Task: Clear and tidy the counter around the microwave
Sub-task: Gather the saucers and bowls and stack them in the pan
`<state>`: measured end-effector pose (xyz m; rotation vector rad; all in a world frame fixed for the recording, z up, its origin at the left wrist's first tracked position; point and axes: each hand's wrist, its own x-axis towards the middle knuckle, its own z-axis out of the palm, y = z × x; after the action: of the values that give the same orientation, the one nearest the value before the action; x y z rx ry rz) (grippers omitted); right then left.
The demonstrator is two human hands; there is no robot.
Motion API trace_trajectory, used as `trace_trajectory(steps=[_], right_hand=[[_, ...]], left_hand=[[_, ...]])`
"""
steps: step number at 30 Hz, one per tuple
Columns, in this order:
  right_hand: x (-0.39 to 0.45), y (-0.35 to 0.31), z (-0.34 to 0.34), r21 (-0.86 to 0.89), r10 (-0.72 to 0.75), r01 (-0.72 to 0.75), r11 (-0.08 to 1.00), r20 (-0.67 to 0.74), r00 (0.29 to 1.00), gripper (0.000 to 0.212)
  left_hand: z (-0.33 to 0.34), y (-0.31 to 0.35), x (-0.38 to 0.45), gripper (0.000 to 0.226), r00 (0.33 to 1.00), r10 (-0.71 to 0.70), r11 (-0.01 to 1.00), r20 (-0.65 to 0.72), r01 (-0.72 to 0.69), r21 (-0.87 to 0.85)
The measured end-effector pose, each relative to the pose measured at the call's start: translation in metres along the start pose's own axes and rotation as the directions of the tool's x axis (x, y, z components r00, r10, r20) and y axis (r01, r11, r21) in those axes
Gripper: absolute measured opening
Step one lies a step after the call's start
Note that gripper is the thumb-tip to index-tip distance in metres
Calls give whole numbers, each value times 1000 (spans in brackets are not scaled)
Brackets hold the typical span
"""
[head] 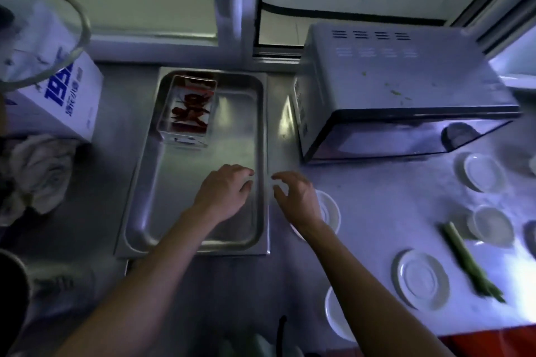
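Both hands, left and right, hover loose-fingered and empty over the steel tray's right rim, seemingly ready to shift it away from the microwave.

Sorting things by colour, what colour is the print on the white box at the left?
Blue print on the white box, clearest in the head view.

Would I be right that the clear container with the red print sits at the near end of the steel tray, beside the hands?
Not quite: the clear container sits at the far end of the steel tray, away from the hands, as the head view shows; the left hand and right hand are at the near end.
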<state>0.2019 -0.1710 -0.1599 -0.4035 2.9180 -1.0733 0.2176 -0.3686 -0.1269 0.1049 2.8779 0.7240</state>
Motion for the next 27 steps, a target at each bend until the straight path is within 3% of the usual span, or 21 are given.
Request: trace_trajectory(steps=[8,16,21,27], right_hand=[[-100,71,-73,51,213,-209,976,-74,974,25],[-195,142,-139,-25,271,-276,961,-130,954,25],[-240,168,-149,-8,295,-297,955,-111,949,25],[-270,168,-135,36,335,-333,942,-83,939,25]], left_hand=[[67,108,-30,32,990,115,993,78,-116,6],[128,206,-64,38,959,214,975,186,-221,19],[168,231,-94,51,926,256,946,277,-298,124],[196,234,-128,72,912,209,899,353,-321,298]])
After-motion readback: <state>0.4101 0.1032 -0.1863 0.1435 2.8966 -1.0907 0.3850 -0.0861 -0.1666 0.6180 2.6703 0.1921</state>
